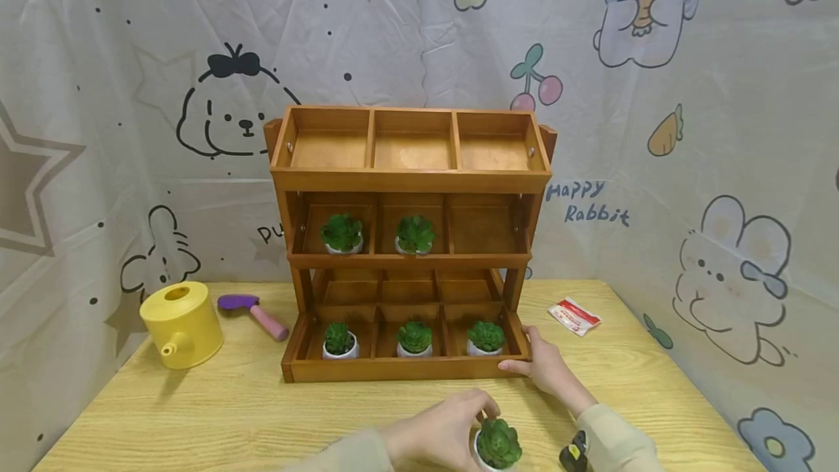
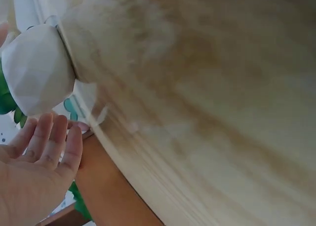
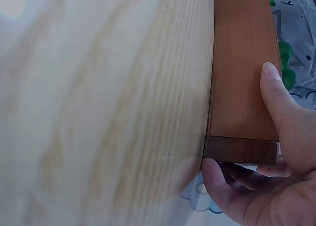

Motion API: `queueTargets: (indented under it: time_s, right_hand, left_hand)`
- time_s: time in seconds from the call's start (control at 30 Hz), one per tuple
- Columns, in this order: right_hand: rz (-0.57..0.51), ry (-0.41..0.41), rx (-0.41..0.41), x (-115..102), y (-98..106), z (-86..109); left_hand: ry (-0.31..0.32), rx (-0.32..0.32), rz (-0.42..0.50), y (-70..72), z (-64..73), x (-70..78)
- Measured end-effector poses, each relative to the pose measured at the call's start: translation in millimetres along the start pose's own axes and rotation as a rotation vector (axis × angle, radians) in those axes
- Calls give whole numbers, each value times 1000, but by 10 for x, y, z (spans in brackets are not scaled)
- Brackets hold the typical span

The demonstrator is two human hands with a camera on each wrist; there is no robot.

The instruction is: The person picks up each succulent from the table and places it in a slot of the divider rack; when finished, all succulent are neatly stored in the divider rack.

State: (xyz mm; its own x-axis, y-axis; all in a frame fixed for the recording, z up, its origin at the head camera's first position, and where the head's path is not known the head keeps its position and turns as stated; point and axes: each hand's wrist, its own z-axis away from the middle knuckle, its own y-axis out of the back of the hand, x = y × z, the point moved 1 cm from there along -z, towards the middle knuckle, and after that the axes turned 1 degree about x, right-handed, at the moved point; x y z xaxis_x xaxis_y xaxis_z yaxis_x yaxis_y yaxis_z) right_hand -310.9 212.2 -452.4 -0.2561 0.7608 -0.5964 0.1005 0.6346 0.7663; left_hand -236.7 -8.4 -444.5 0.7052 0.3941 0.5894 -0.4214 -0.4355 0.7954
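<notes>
My left hand is around a small potted succulent that stands on the table in front of the shelf. In the left wrist view, a gap shows between my loosely bent fingers and its white faceted pot. My right hand grips the front right corner of the brown wooden plant shelf. Its thumb lies on the front board and the fingers bend round the end. Similar succulents sit in the bottom front row, one per compartment, and in the middle tier's left and centre compartments.
A yellow watering can stands at the left, beside a purple and pink hand tool. To the right of the shelf lies a red and white packet. A small black and yellow object is by my right sleeve. Printed cloth hangs behind.
</notes>
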Motion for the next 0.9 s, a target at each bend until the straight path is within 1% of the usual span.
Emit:
queueTargets:
  time_s: [0.1, 0.2, 0.27, 0.37, 0.47, 0.8, 0.9]
  right_hand:
    - [5, 6, 2, -3, -4, 2]
    - [5, -15, -10, 1, -5, -5]
    - [0, -42, -26, 5, -1, -9]
    - [16, -58, -37, 2, 6, -11]
    - [22, -59, -38, 2, 7, -12]
    - [9, -50, -45, 0, 4, -25]
    - [11, -56, -48, 5, 7, -23]
  left_hand:
    - [-15, 2, 14, -36, -24, -22]
    - [-39, 2, -6, -53, -49, -55]
    - [-46, -9, -14, -58, -66, -77]
    - [-49, -31, -16, -56, -88, -102]
    - [-47, -38, -22, -55, -99, -105]
    - [-84, -21, -36, -55, -87, -75]
    - [-112, -10, -50, -59, -95, -72]
